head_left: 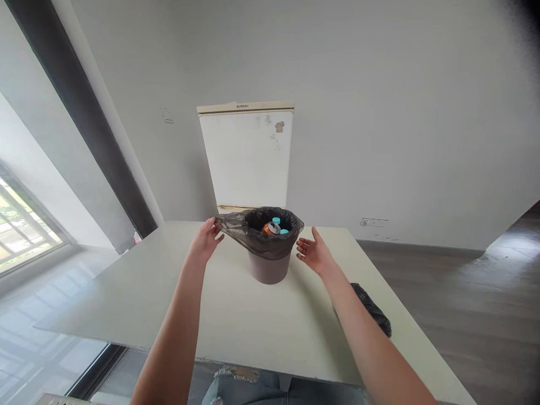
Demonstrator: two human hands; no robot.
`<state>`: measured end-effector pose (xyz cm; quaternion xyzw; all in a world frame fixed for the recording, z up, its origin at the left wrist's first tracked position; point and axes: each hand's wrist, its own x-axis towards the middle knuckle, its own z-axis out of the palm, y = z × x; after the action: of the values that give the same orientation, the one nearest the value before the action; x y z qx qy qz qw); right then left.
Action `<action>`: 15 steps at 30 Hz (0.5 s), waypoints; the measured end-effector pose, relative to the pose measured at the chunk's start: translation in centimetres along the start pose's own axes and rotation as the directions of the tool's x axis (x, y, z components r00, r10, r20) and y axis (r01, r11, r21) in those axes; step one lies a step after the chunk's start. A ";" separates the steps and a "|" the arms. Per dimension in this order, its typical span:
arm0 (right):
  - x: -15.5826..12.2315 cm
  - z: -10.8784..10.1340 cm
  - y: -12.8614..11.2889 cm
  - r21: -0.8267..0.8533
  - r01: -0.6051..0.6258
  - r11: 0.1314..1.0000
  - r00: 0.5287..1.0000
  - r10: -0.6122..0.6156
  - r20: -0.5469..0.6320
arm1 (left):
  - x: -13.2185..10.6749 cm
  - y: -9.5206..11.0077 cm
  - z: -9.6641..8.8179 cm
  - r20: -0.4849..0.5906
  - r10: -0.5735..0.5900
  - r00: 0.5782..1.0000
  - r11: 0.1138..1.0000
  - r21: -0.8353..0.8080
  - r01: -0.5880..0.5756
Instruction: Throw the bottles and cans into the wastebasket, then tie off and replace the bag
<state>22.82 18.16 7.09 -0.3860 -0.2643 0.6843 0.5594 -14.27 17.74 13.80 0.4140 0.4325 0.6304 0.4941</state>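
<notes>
A small grey-brown bin (269,269) stands on the white table (126,292), lined with a black bag (253,232) folded over its rim. Inside lie an orange can (271,228) and bottles with teal caps (276,221). My left hand (205,239) pinches the bag's edge and pulls it out to the left of the bin. To the right of the bin, close to the bag but apart from it, my right hand (314,252) is open with the fingers spread.
A crumpled black bag (373,312) lies on the table under my right forearm. Behind the table a white cabinet (247,157) stands against the wall. A window is at the left and dark wooden floor at the right.
</notes>
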 end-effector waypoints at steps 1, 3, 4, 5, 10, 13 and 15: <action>0.3 0.5 -0.9 -0.044 -0.047 0.998 0.998 0.048 0.038 | 0.1 0.6 0.1 0.013 0.010 1.000 1.000 -0.023 -0.009; 0.8 1.4 -2.3 -0.055 -0.068 0.996 0.993 0.073 0.089 | 0.2 1.5 0.5 0.044 0.042 0.998 0.993 -0.111 -0.037; 1.0 1.8 -2.8 -0.032 -0.049 0.998 0.994 0.052 0.099 | 0.2 1.8 0.8 0.058 0.062 0.996 0.985 -0.162 -0.052; 1.1 2.1 -3.2 0.000 -0.016 1.000 0.996 0.016 0.088 | 0.2 2.1 0.9 0.066 0.083 0.994 0.976 -0.207 -0.067; 1.0 2.7 -6.0 0.130 0.226 0.965 0.974 -0.223 -0.036 | 0.0 2.9 1.2 -0.005 0.143 0.990 0.953 -0.268 -0.139; 0.3 3.2 -8.1 0.171 0.356 0.919 0.935 -0.347 -0.081 | -0.3 3.2 1.5 -0.036 0.205 0.978 0.958 -0.196 -0.208; -0.3 3.9 -9.2 0.206 0.421 0.883 0.906 -0.421 -0.045 | -0.6 3.5 2.1 -0.065 0.268 0.961 0.958 -0.088 -0.273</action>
<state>24.82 20.27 16.65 -0.2577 -0.2679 0.5707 0.7322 -13.09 16.98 17.63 0.4282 0.3539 0.7227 0.4113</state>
